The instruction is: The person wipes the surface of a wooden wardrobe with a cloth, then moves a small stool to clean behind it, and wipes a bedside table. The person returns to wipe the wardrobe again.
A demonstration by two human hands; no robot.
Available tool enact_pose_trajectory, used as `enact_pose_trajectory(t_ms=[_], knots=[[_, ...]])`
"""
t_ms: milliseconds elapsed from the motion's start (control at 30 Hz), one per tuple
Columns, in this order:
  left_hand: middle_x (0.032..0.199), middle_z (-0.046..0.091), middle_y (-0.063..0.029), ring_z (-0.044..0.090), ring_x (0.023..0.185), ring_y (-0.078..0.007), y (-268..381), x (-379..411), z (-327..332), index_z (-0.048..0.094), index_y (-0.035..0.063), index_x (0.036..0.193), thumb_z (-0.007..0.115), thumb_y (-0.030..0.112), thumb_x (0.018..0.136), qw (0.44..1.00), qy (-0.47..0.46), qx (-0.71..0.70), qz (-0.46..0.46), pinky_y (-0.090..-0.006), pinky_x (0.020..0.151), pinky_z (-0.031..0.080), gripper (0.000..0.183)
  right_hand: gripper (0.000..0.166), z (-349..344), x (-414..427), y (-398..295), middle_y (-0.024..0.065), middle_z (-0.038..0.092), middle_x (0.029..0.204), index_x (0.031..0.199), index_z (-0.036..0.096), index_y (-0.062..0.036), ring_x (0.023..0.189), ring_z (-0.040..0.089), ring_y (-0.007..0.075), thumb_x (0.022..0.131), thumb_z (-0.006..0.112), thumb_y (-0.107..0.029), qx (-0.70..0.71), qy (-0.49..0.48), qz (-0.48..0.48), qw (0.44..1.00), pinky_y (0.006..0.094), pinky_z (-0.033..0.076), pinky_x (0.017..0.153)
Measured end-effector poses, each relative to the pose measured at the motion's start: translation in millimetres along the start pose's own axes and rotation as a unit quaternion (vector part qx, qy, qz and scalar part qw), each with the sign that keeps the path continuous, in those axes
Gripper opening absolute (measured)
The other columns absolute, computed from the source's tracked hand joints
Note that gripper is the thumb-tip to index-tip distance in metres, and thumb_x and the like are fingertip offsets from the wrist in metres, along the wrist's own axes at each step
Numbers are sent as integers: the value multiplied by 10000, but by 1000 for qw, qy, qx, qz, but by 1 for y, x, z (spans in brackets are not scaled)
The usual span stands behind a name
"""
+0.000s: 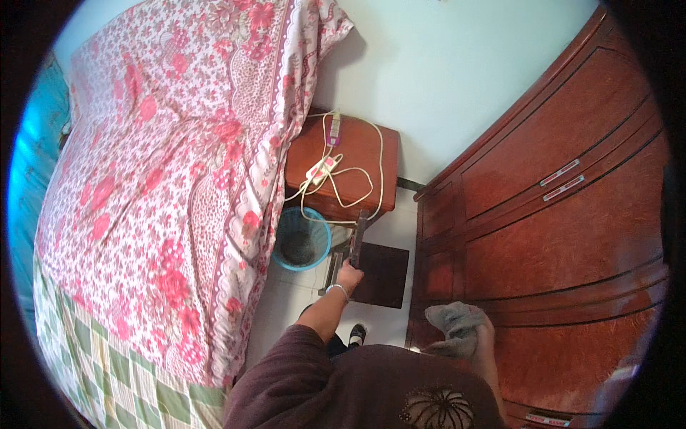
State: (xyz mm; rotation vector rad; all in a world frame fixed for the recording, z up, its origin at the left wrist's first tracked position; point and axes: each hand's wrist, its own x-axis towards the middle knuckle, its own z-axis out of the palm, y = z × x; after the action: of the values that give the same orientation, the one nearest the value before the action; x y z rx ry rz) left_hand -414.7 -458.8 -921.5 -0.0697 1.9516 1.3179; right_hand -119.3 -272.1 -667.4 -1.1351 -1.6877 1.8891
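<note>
My left hand [349,278], with a bracelet at its wrist, grips the near end of a dark wooden bar [359,236]. The bar runs along one side of a dark brown square panel [383,276] just above or on the floor; the two seem to belong to one piece of furniture, but its kind cannot be told. Bunched in my right hand [485,338] is a grey cloth [455,322], which covers most of the fingers. That hand is close to the front of the reddish-brown wooden wardrobe [514,257].
A wooden nightstand [353,187] against the wall carries power strips [321,170] with looped white cables. Before it stands a blue-rimmed plastic bucket [301,252]. The bed with a floral cover [161,161] borders the left of the narrow tiled floor [289,292].
</note>
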Motion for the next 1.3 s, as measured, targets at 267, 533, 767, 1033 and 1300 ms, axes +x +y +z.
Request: enact_pose_trajectory(t_ms=[267,533,767,1033,1300], knots=[[1284,459,-281,498,1163,-458,16,-86,47,433,69,1304,617,247,719,995,90,40,-4,-469,981,430,639,287,-1,39,-22,108,626,1062,1140,589,-5,943,624,226,909,505,-152,63,-104,-3,993,365,525,828],[1114,603,-215,626,962,-332,-28,-217,-12,489,26,1284,665,110,681,967,209,-126,-78,-393,845,509,634,328,35,71,38,129,620,1090,1156,584,11,989,617,246,858,523,-110,158,-261,111,946,377,519,858],[966,659,-133,638,807,-216,-115,-318,-64,504,-33,1239,649,1,658,875,363,-302,-107,-347,701,529,600,283,123,39,48,111,617,1096,1130,584,-10,996,608,225,911,490,-163,71,-460,205,861,367,505,865],[835,594,-70,566,672,-168,-196,-413,-98,528,15,1135,623,-47,639,751,482,-437,-117,-321,547,473,509,288,195,-34,23,134,629,1050,1103,593,18,945,624,255,846,481,-51,-23,-464,218,858,364,511,829],[813,554,-103,581,618,-252,-291,-469,-99,435,90,1143,525,-105,702,671,477,-564,-69,-408,493,502,490,256,224,-52,29,126,628,1045,1090,591,11,929,626,251,857,510,-60,-59,-501,153,850,368,515,779]])
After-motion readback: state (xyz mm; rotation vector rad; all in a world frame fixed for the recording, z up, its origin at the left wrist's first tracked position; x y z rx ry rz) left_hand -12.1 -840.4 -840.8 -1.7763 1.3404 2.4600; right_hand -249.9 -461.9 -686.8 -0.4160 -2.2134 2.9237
